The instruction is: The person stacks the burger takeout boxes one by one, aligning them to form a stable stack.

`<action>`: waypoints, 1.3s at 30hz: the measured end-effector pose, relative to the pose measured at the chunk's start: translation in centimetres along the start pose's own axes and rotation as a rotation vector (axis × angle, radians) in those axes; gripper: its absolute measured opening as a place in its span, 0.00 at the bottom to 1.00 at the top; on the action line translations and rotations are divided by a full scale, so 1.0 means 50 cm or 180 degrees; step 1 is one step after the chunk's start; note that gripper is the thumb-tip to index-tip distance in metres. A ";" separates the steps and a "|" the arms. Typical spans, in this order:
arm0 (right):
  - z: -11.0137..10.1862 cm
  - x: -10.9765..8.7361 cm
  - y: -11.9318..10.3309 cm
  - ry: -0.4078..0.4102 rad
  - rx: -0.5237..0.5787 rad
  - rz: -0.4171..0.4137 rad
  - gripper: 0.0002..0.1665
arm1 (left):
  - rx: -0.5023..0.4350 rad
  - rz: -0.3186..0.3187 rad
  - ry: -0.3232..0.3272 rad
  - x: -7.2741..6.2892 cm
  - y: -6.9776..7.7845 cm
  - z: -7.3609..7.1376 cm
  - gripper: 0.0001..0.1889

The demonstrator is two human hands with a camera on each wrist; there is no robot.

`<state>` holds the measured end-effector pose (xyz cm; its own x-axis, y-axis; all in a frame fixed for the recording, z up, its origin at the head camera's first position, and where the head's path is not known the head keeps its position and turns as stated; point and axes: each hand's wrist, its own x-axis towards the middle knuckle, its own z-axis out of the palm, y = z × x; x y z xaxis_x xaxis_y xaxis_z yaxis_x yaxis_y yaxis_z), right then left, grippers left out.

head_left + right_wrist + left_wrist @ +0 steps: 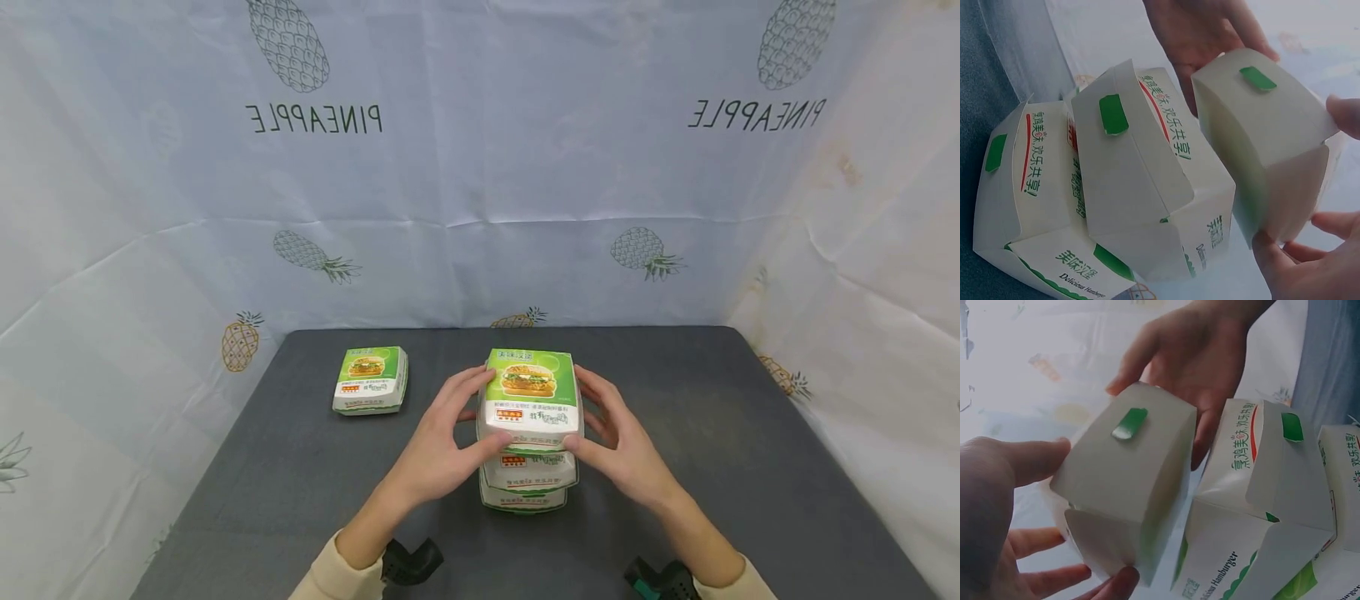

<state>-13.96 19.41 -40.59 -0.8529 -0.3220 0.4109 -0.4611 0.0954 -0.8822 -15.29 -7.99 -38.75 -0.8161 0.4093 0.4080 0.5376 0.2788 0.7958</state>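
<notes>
My left hand (442,446) and right hand (626,446) hold a green-and-white hamburger box (530,417) between them, one at each side. The thumbs lie along its front corners, and the other fingers reach round the sides. Below it, a second hamburger box (532,475) sits on a third hamburger box (523,502), slightly out of line. In the right wrist view a narrow gap parts the held box (1285,112) from the middle box (1129,162). The left wrist view shows a green tab on the held box's plain white side (1122,462).
Another hamburger box (369,382) lies alone toward the back left of the dark grey table (720,467). White cloth printed with pineapples (480,167) hangs behind the table and along both sides.
</notes>
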 end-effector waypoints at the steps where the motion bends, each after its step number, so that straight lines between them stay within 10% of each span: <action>1: -0.002 0.000 0.001 -0.0024 0.0024 0.0001 0.48 | -0.0045 0.0021 0.0019 -0.001 -0.002 0.000 0.36; 23: -0.010 -0.015 0.015 -0.0167 0.0062 -0.0076 0.46 | -0.0369 0.0154 -0.0007 -0.024 -0.028 0.007 0.36; 39: -0.013 -0.029 0.031 -0.0274 0.0322 -0.0103 0.46 | -0.0483 -0.0319 -0.0504 -0.030 -0.045 0.009 0.44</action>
<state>-13.60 20.64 -42.40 -0.8118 -0.4034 0.4222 -0.4573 -0.0103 -0.8893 -15.19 -8.84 -41.35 -0.8139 0.5206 0.2578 0.4078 0.1959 0.8918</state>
